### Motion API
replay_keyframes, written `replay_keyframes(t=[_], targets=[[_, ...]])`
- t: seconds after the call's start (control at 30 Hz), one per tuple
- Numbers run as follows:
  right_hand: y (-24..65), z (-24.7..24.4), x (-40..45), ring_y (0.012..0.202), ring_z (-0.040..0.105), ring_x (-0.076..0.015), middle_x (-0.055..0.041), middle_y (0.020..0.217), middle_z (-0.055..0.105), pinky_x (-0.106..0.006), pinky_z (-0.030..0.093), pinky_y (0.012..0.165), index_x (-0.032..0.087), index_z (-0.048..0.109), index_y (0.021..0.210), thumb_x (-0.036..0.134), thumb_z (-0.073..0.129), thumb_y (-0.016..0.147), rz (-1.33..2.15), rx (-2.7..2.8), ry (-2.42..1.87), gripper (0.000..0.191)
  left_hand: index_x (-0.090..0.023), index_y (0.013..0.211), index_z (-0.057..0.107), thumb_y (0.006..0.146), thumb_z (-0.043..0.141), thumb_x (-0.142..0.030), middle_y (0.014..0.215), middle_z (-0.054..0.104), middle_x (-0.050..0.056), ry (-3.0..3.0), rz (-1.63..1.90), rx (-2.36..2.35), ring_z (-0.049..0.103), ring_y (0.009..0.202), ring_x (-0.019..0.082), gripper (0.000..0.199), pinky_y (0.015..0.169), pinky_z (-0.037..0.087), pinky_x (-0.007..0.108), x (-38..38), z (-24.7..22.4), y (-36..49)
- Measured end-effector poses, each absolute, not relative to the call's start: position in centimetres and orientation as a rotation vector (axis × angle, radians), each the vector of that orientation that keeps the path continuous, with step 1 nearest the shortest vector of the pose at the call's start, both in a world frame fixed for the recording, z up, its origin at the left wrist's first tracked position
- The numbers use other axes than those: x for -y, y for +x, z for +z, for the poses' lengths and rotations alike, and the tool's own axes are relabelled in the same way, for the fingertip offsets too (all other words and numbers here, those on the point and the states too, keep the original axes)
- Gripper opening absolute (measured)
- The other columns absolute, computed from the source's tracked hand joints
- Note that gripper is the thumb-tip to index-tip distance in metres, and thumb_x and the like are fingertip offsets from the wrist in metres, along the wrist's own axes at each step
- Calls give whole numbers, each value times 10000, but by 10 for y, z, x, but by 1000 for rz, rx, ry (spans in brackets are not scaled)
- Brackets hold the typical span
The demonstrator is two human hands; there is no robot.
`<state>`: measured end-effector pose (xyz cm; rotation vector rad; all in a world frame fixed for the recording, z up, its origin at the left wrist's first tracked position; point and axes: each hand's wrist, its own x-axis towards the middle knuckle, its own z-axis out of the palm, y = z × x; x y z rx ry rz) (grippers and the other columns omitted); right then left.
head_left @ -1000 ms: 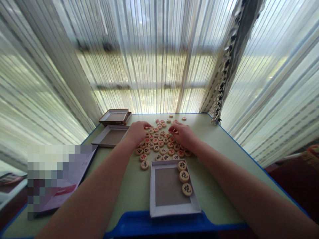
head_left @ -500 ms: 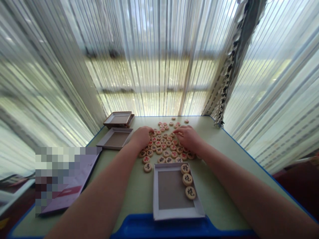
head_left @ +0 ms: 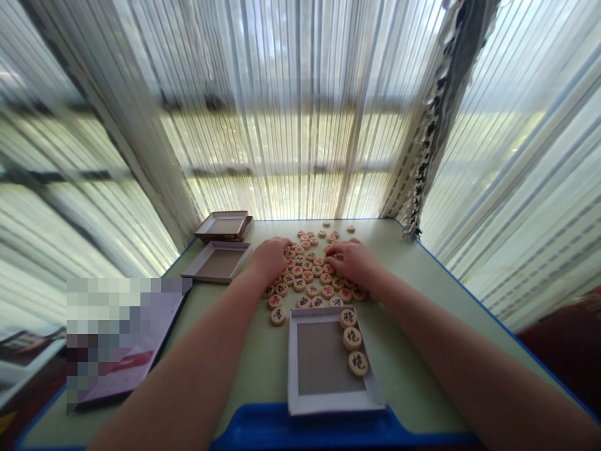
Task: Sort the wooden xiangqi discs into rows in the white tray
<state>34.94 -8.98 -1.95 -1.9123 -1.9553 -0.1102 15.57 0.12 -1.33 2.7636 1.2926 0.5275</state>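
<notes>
Many round wooden xiangqi pieces (head_left: 307, 276) with red or black characters lie spread over the middle of the table, mostly face up. My left hand (head_left: 271, 258) rests at the left edge of the spread, fingers bent forward and partly hidden behind its back. On the opposite side my right hand (head_left: 353, 259) lies over the pieces, its fingers apart and slightly bent. One piece (head_left: 339, 256) shows between those fingers; I see no firm grip on it. Nearest me is a shallow white box tray (head_left: 293, 363) holding three black-marked pieces (head_left: 352, 339) in a column along its right side.
A second shallow box tray (head_left: 192, 270) and stacked box parts (head_left: 201, 230) sit at the far left. A tablet-like screen (head_left: 141, 357), partly blurred out, lies at the left. The pale green table (head_left: 422, 300) has a blue rim; sheer curtains (head_left: 291, 125) hang behind.
My right hand has shifted slightly toward me, its fingers lower over the pieces. My left hand has moved slightly right. The three pieces in the tray are unchanged.
</notes>
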Motion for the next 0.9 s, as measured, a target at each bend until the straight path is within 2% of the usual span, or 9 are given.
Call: replay_keyframes(t=[0.2,0.37,0.5,0.73,0.9], targets=[[349,-23,85,882,530,-208,-38,834,676,-298,402,766,213,672,887,361,563,717,-20,1833,-1955,251,-205,1005,626,672,420,-60,1044,633,35,2748,513,-1293,555,983,163,418,908,393,249,3,-13,159],[347,-20,85,837,573,-189,-36,853,681,-307,407,797,188,662,931,273,602,676,47,1736,-1908,275,-230,994,640,648,432,-66,1063,626,0,2854,581,-1011,520,1017,150,435,937,369,248,9,-17,169],[349,-19,86,787,597,-160,-52,859,679,-276,427,764,158,660,905,276,589,696,145,1688,-1803,250,-224,951,658,652,438,-84,1020,643,6,2938,532,-839,513,1014,157,396,949,358,274,17,-19,178],[353,-19,87,772,590,-138,-52,876,670,-251,437,723,156,647,874,288,566,731,234,1633,-1691,211,-215,880,660,681,446,-103,960,646,24,2940,520,-916,532,965,160,313,912,384,273,25,-14,180],[352,-17,90,779,592,-140,-48,879,670,-253,439,726,162,645,901,276,565,733,241,1662,-1731,219,-194,928,647,699,426,-109,961,645,48,2910,575,-1041,540,950,177,329,894,395,289,23,-14,178]])
